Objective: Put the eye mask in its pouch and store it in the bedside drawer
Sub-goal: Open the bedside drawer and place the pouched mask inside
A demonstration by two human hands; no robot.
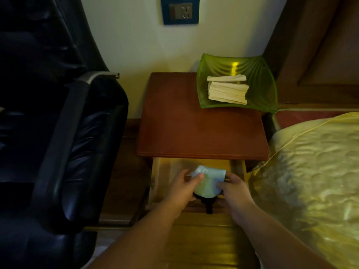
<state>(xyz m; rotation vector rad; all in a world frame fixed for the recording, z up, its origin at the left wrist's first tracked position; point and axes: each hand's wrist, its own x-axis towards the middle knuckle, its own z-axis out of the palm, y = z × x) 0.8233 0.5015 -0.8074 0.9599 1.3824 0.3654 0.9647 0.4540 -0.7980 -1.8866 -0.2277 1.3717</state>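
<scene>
The bedside drawer (161, 177) stands pulled out under the red-brown nightstand top (194, 131). Over the drawer both hands hold a pale blue pouch (208, 181). My left hand (184, 188) grips its left side with the thumb on top. On the right edge my right hand (234, 191) pinches it. A black eye mask (207, 202) sticks out of the pouch's near end, and its strap hangs over the drawer front. The rest of the mask is hidden inside the pouch.
A green leaf-shaped tray (258, 90) with folded paper strips (227, 90) sits at the nightstand's back right. A black leather armchair (64, 142) stands close on the left, and a bed with a shiny yellow cover (310, 171) on the right. A wall socket (180, 10) is above.
</scene>
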